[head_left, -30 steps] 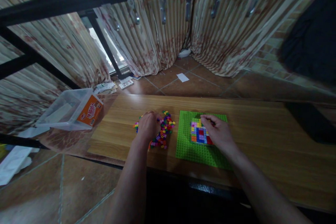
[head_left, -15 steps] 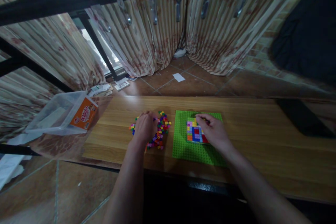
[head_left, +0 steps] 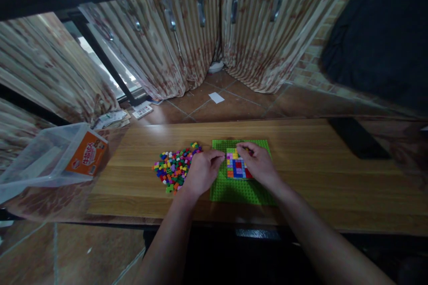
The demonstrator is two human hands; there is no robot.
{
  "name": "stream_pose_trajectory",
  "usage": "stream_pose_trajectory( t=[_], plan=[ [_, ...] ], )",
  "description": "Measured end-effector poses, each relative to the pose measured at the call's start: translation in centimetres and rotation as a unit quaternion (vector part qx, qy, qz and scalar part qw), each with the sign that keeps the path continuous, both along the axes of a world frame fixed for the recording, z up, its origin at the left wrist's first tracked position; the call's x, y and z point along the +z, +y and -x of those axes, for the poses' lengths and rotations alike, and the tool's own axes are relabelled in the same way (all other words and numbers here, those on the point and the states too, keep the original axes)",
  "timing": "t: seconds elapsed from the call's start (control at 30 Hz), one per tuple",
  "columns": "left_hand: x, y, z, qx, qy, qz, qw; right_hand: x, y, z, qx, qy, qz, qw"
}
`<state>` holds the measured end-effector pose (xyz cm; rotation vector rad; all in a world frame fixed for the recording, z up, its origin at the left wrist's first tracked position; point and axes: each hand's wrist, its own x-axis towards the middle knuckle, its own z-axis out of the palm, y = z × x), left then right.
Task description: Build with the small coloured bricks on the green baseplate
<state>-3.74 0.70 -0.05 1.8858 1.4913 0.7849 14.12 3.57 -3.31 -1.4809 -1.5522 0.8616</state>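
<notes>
On the green studded baseplate (head_left: 244, 193) lies a square patch of small coloured building bricks (head_left: 238, 168), with yellow, red, blue, orange and pink pieces in view. My left hand (head_left: 203, 171) is over the plate's left edge, thumb and fingertips pinched beside the patch's upper left corner. Whatever is in that pinch is too small to make out. My right hand (head_left: 259, 164) covers the patch's right side, its fingers curled and pinched at the top rows; their contents are hidden. To the left, a heap of loose bricks (head_left: 172, 167) is partly behind my left hand.
The wooden table (head_left: 317, 178) carries a dark flat object (head_left: 359, 138) at the right. A clear plastic bin (head_left: 40, 160) with an orange label stands at the left. Papers (head_left: 112, 118) lie beyond it, before the curtains (head_left: 160, 53). A dark bar crosses the top.
My left hand has moved right from the brick heap to the baseplate, uncovering much of the heap. My right hand remains at the patch's top. The whole view has shifted slightly.
</notes>
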Motion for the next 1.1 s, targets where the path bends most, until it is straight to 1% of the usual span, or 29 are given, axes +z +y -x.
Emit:
stream_pose_trajectory(
  t=[0.23,0.53,0.7,0.77,0.83,0.9,0.97,1.03,1.1],
  plan=[
    [-0.1,-0.1,-0.4,-0.002,-0.022,0.014,1.0,0.2,0.0,0.1,-0.001,-0.016,-0.001,1.0],
    [-0.1,-0.4,-1.2,0.024,0.056,-0.017,0.998,0.1,0.0,0.1,-0.003,-0.011,-0.003,1.0],
    [-0.1,-0.7,-1.3,0.026,0.082,-0.033,0.996,0.3,0.0,0.1,-0.004,0.009,0.004,1.0],
    [-0.1,-0.8,-1.3,0.025,0.083,-0.039,0.995,0.3,0.1,0.1,-0.009,0.042,0.02,0.999],
    [-0.1,-0.9,-1.3,0.023,0.077,-0.041,0.996,0.4,0.2,0.1,-0.032,0.115,0.041,0.992],
    [-0.1,-0.9,-1.3,0.023,0.073,-0.04,0.996,0.5,0.4,0.0,-0.071,0.204,0.059,0.975],
    [-0.1,-0.9,-1.3,0.027,0.069,-0.041,0.996,0.6,0.6,-0.1,-0.101,0.27,0.071,0.955],
    [-0.1,-0.9,-1.3,0.029,0.063,-0.047,0.997,0.7,0.7,-0.2,-0.112,0.297,0.08,0.945],
    [-0.1,-0.8,-1.3,0.024,0.058,-0.055,0.996,0.7,0.8,-0.2,-0.117,0.308,0.085,0.94]
  ],
)
